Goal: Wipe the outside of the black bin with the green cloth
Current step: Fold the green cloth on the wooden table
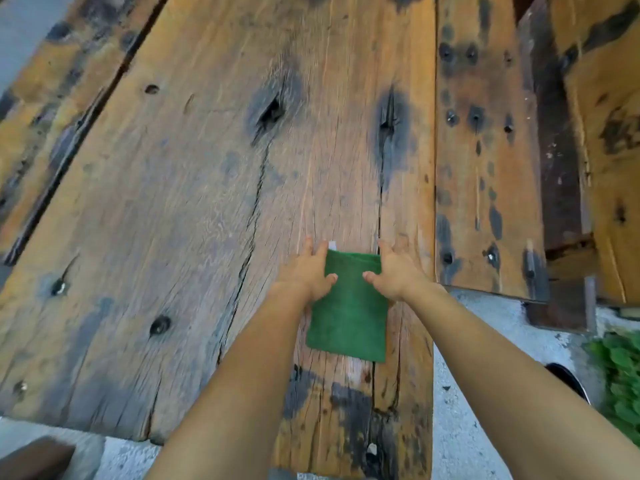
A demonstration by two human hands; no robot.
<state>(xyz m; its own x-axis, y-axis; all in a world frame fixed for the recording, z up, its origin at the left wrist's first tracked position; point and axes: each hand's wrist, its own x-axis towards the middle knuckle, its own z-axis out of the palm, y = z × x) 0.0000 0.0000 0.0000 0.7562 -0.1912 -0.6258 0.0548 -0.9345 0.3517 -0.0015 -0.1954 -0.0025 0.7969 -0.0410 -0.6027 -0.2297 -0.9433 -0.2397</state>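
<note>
A folded green cloth (349, 313) lies flat on a weathered wooden table (194, 216), near its front right end. My left hand (310, 271) sits on the cloth's far left corner, thumb on top and fingers reaching past the far edge. At the far right corner my right hand (394, 271) mirrors it, thumb on the cloth. Both hands hold the cloth by those corners against the wood. No black bin is in view.
The table's planks have cracks, knots and dark stains. A second plank surface (485, 168) adjoins on the right. Grey concrete ground (485, 358) lies below right, with green plants (620, 372) and a dark rounded object (566, 377) I cannot identify.
</note>
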